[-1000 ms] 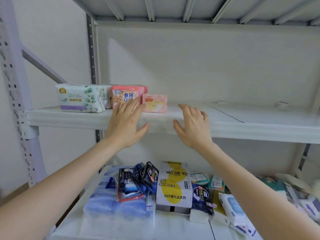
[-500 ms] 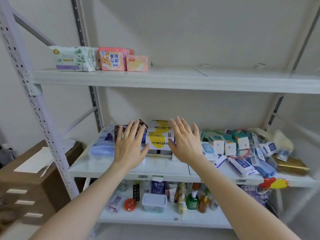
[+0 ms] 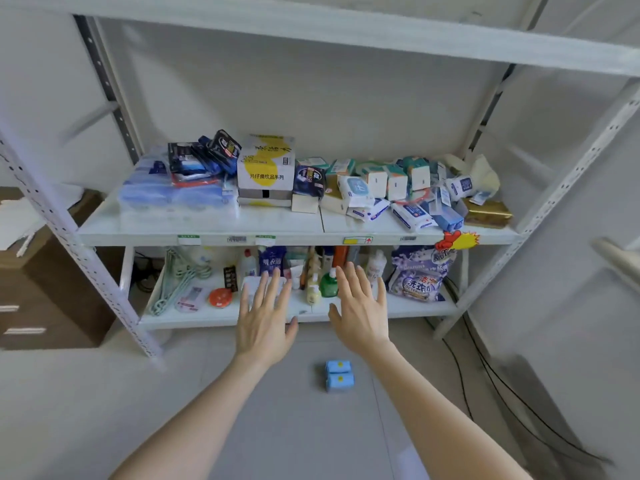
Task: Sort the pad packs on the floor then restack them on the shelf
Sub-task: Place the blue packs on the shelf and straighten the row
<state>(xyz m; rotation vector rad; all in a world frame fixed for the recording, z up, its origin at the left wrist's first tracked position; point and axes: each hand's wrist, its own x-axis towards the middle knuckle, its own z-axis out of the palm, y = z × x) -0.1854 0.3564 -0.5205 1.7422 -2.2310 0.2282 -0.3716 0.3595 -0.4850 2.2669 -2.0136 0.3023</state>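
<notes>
Since the pair of small blue pad packs (image 3: pixel 339 375) sits on the grey floor (image 3: pixel 173 410), near us and just right of centre between our forearms, we'd say this job isn't finished (at least that pair needs picking up and stacking). The upper shelf board (image 3: pixel 346 32) shows only its front edge and underside, so we can't tell what's up there. Grip-wise: our left hand (image 3: pixel 265 327) and right hand (image 3: pixel 362 317) hover side by side, fingers straight and spread, holding and touching nothing, farther out than the packs, in front of the bottom shelf (image 3: pixel 194 318).
</notes>
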